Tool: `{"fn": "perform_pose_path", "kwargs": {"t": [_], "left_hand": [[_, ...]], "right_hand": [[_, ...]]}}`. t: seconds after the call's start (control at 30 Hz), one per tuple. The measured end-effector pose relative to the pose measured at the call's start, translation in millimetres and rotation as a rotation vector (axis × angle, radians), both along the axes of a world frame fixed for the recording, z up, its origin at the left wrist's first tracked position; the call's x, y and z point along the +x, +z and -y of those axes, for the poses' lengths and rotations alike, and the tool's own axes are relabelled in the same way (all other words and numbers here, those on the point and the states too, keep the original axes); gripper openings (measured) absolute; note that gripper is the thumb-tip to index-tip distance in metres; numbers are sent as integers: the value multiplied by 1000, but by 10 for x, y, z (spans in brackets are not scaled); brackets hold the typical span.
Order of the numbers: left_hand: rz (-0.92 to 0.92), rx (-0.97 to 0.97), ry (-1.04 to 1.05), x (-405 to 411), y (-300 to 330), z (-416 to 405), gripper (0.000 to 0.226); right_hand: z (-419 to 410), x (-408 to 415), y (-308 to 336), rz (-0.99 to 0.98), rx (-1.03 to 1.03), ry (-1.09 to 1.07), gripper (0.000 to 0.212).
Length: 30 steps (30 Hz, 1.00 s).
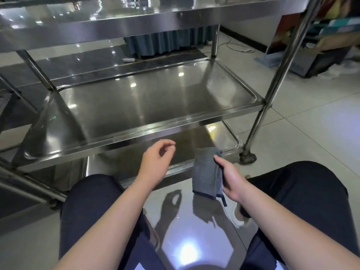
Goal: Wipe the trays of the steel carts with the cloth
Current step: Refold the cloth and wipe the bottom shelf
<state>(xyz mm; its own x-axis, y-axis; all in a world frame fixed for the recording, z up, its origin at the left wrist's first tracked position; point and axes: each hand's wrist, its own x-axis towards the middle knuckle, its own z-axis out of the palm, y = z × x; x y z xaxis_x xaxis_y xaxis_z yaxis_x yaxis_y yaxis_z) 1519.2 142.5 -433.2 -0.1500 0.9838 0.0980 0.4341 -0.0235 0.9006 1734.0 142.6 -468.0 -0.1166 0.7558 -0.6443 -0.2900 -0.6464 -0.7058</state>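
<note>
A steel cart stands right in front of me with three trays: the top tray (136, 18), the middle tray (155, 106) and the bottom tray (229, 140), partly hidden under the middle one. My right hand (231, 179) grips a folded grey cloth (207, 172) that hangs in the air in front of the bottom tray's near rim. My left hand (157, 162) hovers empty beside it, fingers loosely curled and apart, just below the middle tray's front edge. My knees in dark trousers frame both hands.
Another steel cart (11, 114) stands to the left. The cart's right post (272, 90) ends in a caster (248, 157). A white power strip (128, 59) and cable lie on the tiled floor behind. Boxes and clutter (321, 51) sit at the far right.
</note>
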Motion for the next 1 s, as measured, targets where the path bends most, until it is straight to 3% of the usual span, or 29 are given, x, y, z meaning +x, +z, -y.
{"fn": "perform_pose_path", "kwargs": {"t": [0.03,0.07,0.17,0.27,0.33,0.43,0.53,0.67,0.83,1.0], "left_hand": [[96,-150,-40,150,-21,90,8],[190,-299,-65,277,-53,142,17],[474,-647,-131,543,-157,212,62],[708,-732,-156,596,-225,185,66],[823,-696,-156,551,-209,146,56],[819,-592,-224,483,-167,94,27],[828,-569,-315,484,-171,102,53],[827,-572,-383,480,-220,113,76],[789,-597,-391,439,-221,112,86],[721,-624,-356,430,-238,141,84]], "right_hand": [[15,0,-8,32,19,36,40],[29,-1,-22,49,45,64,41],[81,-40,-66,119,192,121,33],[176,-101,-62,237,430,288,19],[186,-118,-53,179,468,354,37],[104,-98,-40,194,515,279,43],[35,-73,-14,266,582,162,24],[10,-93,-48,340,576,166,31],[31,-121,-48,374,611,240,39],[26,-174,-102,415,613,213,19]]}}
